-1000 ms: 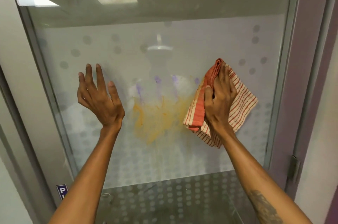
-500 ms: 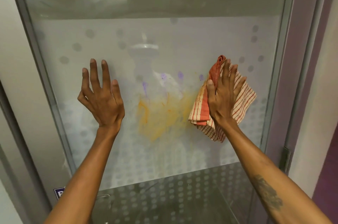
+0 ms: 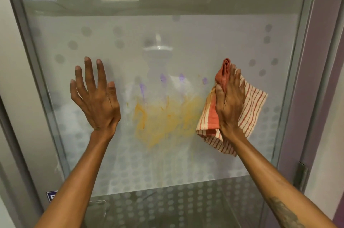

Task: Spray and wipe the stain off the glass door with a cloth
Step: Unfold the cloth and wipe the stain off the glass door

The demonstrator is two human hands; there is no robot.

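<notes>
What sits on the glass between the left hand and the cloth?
Head view: a smeared yellow-orange stain, with small purple marks above it, lies on the frosted dotted glass door between the left hand and the red-striped cream cloth.

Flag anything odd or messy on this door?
Yes: a smeared orange-yellow stain on the door, between the left hand and the cloth under the right hand, with purple marks just above. No damage visible.

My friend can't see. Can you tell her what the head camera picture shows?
A right hand presses a striped orange cloth against a frosted glass door, just right of a smeared yellow stain. The left hand is spread open left of the stain.
</notes>
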